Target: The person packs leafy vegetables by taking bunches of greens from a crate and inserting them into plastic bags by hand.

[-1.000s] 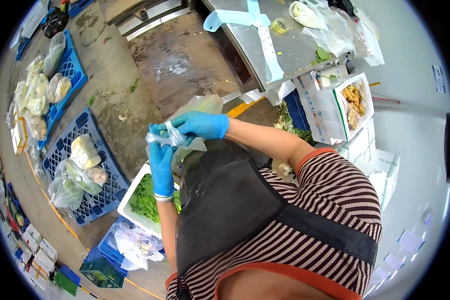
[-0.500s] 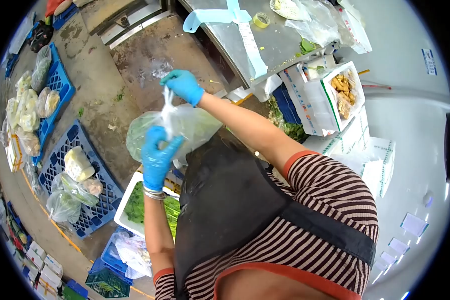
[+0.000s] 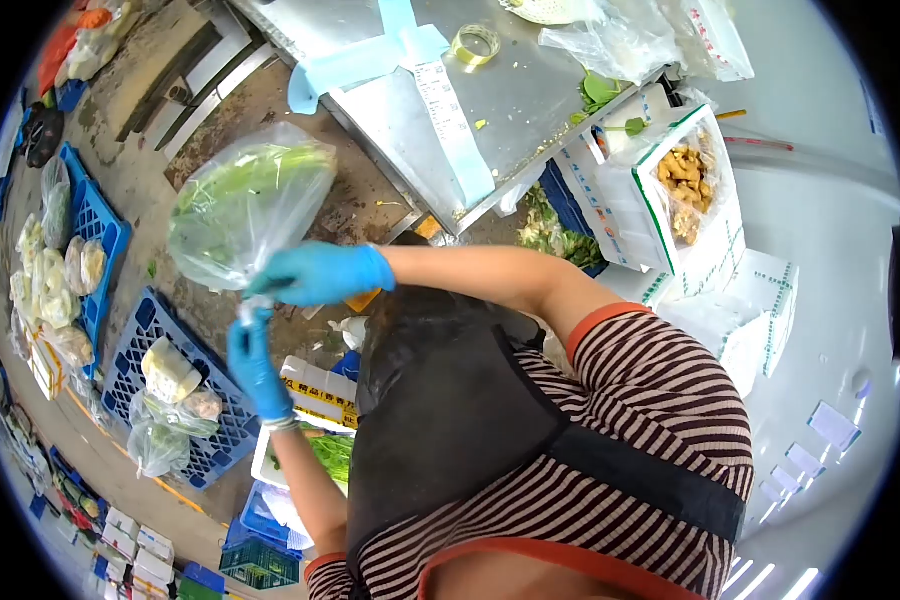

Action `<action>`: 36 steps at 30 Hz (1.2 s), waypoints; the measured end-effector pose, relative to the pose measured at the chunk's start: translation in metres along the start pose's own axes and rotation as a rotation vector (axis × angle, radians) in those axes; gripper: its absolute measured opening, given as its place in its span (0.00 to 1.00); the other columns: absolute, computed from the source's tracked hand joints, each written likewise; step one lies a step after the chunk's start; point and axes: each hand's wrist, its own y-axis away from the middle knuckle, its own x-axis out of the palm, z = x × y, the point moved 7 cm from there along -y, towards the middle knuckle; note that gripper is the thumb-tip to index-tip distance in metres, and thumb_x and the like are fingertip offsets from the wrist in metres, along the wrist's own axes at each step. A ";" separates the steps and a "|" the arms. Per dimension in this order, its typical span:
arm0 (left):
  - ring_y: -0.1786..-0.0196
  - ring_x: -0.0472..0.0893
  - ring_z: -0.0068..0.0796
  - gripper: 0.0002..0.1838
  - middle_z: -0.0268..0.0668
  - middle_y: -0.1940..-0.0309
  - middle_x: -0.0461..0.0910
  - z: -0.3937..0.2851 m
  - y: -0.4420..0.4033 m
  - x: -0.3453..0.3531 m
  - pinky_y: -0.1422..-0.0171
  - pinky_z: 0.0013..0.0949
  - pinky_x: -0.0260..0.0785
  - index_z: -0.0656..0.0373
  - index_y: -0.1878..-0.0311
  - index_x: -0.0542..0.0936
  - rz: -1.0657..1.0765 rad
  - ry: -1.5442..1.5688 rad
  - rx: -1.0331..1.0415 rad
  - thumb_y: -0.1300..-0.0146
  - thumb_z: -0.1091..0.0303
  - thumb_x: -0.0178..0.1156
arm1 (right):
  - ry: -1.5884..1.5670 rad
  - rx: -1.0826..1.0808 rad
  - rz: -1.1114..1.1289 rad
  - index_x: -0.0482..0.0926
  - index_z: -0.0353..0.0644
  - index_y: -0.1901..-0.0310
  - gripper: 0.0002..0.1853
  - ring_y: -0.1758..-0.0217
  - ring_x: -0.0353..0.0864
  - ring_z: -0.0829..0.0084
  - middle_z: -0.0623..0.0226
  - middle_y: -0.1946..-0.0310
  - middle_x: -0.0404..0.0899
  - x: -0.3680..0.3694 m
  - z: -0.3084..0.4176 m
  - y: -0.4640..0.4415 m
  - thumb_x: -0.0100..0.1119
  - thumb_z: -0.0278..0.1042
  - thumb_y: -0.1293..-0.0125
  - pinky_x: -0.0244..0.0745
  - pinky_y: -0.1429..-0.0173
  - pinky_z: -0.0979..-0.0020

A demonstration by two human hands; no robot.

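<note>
Your right hand [image 3: 315, 275] has its fingers clenched around the gathered neck of a clear plastic bag [image 3: 210, 235], and your left hand [image 3: 257, 370] pinches the tail of that neck just beside them. The bag, filled with green leafy vegetables [image 3: 260, 165], bulges beyond your right fingertips, on the side away from your body, above the floor. Near your left forearm sit the greens [image 3: 335, 455] in a white box. Further left is a blue pallet [image 3: 220, 445] bearing bagged produce [image 3: 170, 370]; ahead to the right stands a metal table [image 3: 520, 110].
</note>
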 end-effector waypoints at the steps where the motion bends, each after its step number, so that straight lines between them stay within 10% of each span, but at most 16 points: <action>1: 0.56 0.75 0.21 0.10 0.32 0.59 0.79 0.035 -0.006 0.021 0.45 0.31 0.67 0.62 0.50 0.78 0.028 0.042 -0.026 0.31 0.70 0.57 | 0.068 0.043 -0.070 0.71 0.46 0.36 0.25 0.47 0.80 0.59 0.56 0.48 0.80 -0.004 -0.020 0.025 0.57 0.34 0.35 0.74 0.41 0.61; 5: 0.52 0.77 0.29 0.25 0.39 0.51 0.78 0.126 -0.039 0.065 0.40 0.31 0.67 0.65 0.39 0.72 0.033 -0.280 -0.100 0.38 0.67 0.66 | 0.469 0.267 -0.351 0.67 0.44 0.33 0.32 0.44 0.75 0.51 0.53 0.45 0.75 -0.078 -0.070 0.129 0.61 0.38 0.39 0.72 0.41 0.58; 9: 0.50 0.77 0.45 0.25 0.48 0.52 0.79 -0.008 -0.051 0.096 0.41 0.40 0.68 0.64 0.41 0.74 -0.408 -0.842 0.501 0.40 0.68 0.66 | 0.833 0.610 -0.500 0.71 0.45 0.36 0.34 0.50 0.76 0.54 0.54 0.52 0.77 -0.158 -0.098 0.222 0.66 0.47 0.44 0.70 0.45 0.58; 18: 0.63 0.78 0.23 0.18 0.33 0.62 0.81 -0.027 -0.056 0.347 0.60 0.25 0.69 0.59 0.49 0.81 0.761 0.097 -0.574 0.37 0.59 0.65 | 0.943 0.476 -0.444 0.81 0.51 0.59 0.11 0.64 0.77 0.65 0.67 0.71 0.76 -0.182 -0.150 0.238 0.61 0.45 0.39 0.67 0.60 0.60; 25: 0.66 0.79 0.20 0.13 0.33 0.64 0.83 0.005 -0.082 0.400 0.63 0.24 0.73 0.62 0.50 0.81 0.699 0.202 -0.575 0.37 0.70 0.63 | 0.296 0.548 -0.760 0.85 0.48 0.57 0.15 0.65 0.79 0.63 0.67 0.70 0.80 -0.222 -0.101 0.244 0.61 0.47 0.38 0.70 0.61 0.60; 36: 0.64 0.78 0.20 0.11 0.32 0.64 0.82 0.020 -0.084 0.404 0.56 0.26 0.74 0.66 0.51 0.82 0.880 0.186 -0.390 0.35 0.76 0.60 | 1.198 0.284 -0.327 0.82 0.52 0.63 0.07 0.68 0.78 0.64 0.70 0.72 0.79 -0.219 -0.136 0.201 0.57 0.39 0.38 0.70 0.61 0.61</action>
